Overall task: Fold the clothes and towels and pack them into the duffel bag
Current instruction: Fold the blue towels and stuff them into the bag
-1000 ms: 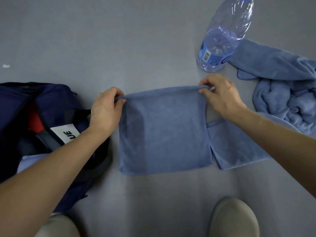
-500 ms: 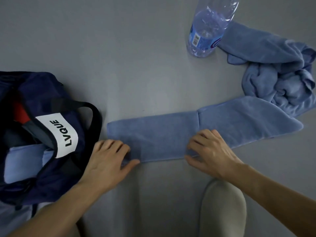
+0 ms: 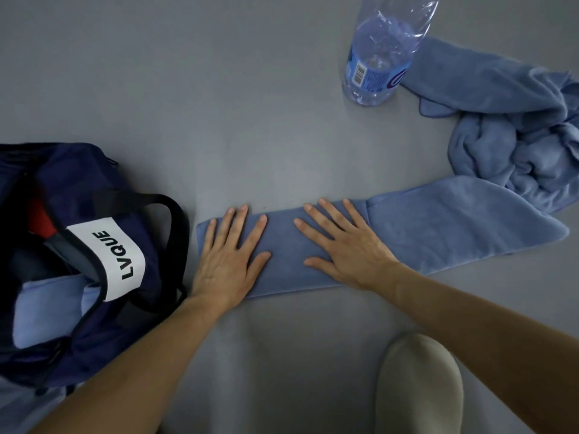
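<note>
A blue towel (image 3: 283,245) lies folded into a narrow strip on the grey surface in the middle of the head view. My left hand (image 3: 230,260) presses flat on its left end, fingers straight and spread. My right hand (image 3: 347,245) lies flat on the strip's right part. To the right, another flat blue towel (image 3: 454,227) touches the strip and runs toward a crumpled blue towel heap (image 3: 517,145). The navy duffel bag (image 3: 94,245) with a white LVQUE label stands open at the left, light blue cloth (image 3: 47,308) inside it.
A clear plastic water bottle (image 3: 380,57) with a blue label stands at the back, touching the crumpled towels. My beige shoe (image 3: 418,386) shows at the bottom right. The bag's black strap (image 3: 175,214) arches close to the strip's left end.
The towel, held up by its top corners a second ago, has been folded down into a strip. Both hands moved from its near edge onto its top and now lie flat.
</note>
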`<state>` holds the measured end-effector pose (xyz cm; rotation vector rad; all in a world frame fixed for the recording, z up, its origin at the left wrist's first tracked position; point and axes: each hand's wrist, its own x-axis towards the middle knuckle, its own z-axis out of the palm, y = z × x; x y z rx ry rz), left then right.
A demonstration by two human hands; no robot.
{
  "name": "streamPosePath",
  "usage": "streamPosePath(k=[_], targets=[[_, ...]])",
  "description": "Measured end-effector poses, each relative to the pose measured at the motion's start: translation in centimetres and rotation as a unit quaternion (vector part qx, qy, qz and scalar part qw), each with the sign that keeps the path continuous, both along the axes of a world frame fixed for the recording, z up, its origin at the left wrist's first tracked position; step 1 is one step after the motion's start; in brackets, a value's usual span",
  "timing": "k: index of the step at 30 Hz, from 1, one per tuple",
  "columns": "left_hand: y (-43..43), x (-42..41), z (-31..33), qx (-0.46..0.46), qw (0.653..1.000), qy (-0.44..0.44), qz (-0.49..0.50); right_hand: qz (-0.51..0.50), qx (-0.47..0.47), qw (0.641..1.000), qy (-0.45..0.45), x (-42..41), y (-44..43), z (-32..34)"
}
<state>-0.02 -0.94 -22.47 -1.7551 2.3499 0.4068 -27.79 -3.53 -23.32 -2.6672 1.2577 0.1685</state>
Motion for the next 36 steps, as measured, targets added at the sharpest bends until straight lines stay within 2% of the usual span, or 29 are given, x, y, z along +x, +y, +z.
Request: streamPosePath(k=[6, 10, 13, 17, 19, 22, 24, 28, 32, 36], targets=[[-1.2, -0.5, -0.1, 0.004, 1.000, 0.001, 0.005, -0.028, 0.005, 0.999, -0.018, -1.1, -1.7, 0.5], [-2.1, 1.0, 1.0, -0.005, 1.000, 0.019, -0.002, -0.092, -0.017, 0.989, -0.118, -2.5, -3.1, 1.2], [-2.9, 2.7, 2.3, -0.050, 0.998, 0.028, 0.033, -0.176, 0.049, 0.974, -0.136, -3.5, -4.3, 2.7], [-4.5, 2.8, 3.7, 0.017, 0.996, 0.018, 0.089, -0.210, 0.148, 0.964, -0.069, -3.2, -6.4, 3.8], [-4.7, 2.8, 4.1, 0.005, 0.996, 0.034, 0.083, -0.198, 0.128, 0.967, -0.094, -3.1, -6.5, 4.1], [-4.3, 3.2, 4.1, -0.067, 0.989, 0.090, 0.099, -0.170, 0.012, 0.968, -0.184, -3.7, -4.8, 4.3], [-3.7, 3.3, 4.3, -0.100, 0.981, 0.116, 0.116, -0.133, -0.027, 0.971, -0.199, -4.1, -3.2, 4.6], [-0.1, 3.4, 4.5, -0.131, 0.982, 0.120, 0.064, -0.033, -0.040, 0.985, -0.162, -5.3, 0.4, 4.4], [4.2, 3.6, 3.9, -0.113, 0.990, 0.081, 0.004, 0.004, -0.019, 0.993, -0.115, -6.0, 3.6, 3.7], [6.0, 1.8, 4.7, -0.043, 0.998, 0.007, 0.055, -0.005, -0.001, 0.996, -0.085, -5.3, 3.4, 4.1]])
